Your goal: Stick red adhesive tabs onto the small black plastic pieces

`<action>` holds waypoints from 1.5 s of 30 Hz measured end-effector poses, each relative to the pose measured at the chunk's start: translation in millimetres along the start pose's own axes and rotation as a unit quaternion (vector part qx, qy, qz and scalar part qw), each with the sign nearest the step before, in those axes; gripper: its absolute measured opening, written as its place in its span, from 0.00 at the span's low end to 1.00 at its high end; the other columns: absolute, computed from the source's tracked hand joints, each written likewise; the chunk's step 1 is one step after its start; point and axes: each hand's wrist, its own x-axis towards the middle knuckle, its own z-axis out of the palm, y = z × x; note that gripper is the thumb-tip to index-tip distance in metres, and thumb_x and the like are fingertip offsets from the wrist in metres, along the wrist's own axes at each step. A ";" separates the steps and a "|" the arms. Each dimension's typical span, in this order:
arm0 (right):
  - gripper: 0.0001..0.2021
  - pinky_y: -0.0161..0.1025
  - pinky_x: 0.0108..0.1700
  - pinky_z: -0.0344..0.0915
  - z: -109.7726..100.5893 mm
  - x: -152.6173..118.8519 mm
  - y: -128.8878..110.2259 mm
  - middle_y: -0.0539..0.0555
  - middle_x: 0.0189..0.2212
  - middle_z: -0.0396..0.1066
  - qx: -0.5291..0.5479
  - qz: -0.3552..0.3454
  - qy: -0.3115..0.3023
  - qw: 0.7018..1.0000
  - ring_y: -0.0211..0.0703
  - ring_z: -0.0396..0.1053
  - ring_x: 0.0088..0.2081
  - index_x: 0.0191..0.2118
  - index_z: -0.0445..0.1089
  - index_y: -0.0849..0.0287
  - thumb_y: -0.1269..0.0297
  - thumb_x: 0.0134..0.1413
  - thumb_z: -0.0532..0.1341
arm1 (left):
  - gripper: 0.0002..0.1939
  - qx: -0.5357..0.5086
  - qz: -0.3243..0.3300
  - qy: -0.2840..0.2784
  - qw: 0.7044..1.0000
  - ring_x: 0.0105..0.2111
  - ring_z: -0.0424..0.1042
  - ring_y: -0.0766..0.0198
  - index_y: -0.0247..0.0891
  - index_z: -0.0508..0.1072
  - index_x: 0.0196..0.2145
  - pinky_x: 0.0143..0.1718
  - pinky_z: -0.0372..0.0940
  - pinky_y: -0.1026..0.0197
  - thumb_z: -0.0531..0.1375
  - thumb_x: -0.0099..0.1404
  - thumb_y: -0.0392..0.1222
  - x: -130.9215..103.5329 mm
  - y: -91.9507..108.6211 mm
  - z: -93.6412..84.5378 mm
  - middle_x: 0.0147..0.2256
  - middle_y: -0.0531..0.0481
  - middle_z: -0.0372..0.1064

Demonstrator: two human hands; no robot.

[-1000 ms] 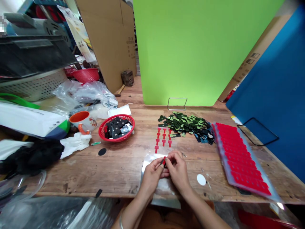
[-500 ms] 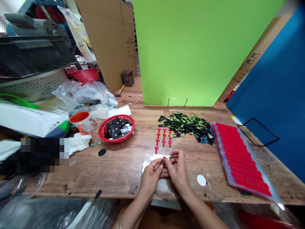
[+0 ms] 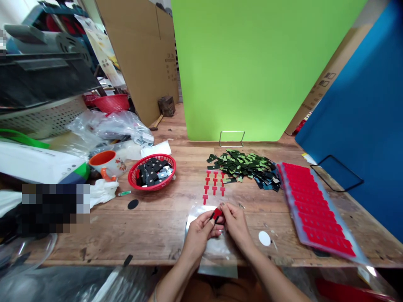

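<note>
Between thumb and fingers, my left hand point(image 3: 199, 231) holds a small black piece with a red T-shaped part point(image 3: 216, 214) on it. My right hand point(image 3: 234, 220) is closed at the piece's upper right edge, thumb and index finger pressed together; whether they grip the edge is too small to tell. Under both hands lies a clear plastic sheet point(image 3: 192, 212). Beyond them, several red T-shaped pieces point(image 3: 215, 182) stand in rows on a clear film. A heap of black and green pieces point(image 3: 248, 165) lies behind these rows.
A red basket point(image 3: 132, 184) of black pieces and an orange-white mug point(image 3: 108, 164) stand left. Right lies a stack of red sheets point(image 3: 315, 205). Green point(image 3: 258, 67) and blue point(image 3: 352, 113) boards stand behind. A white disc point(image 3: 264, 238) lies beside my right forearm.
My right fingers have shifted from over the piece to its upper right edge, and more of the red part shows. The view has moved slightly.
</note>
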 end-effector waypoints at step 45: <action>0.15 0.31 0.21 0.57 -8.1 7.6 -29.3 0.48 0.18 0.66 0.142 0.091 -0.138 0.976 0.33 0.61 0.17 0.28 0.61 0.60 0.56 0.42 0.65 | 0.23 0.164 0.133 0.071 0.975 0.40 0.73 0.57 0.37 0.69 0.48 0.42 0.67 0.56 0.63 0.55 0.44 -13.2 9.7 -8.9 0.42 0.42 0.72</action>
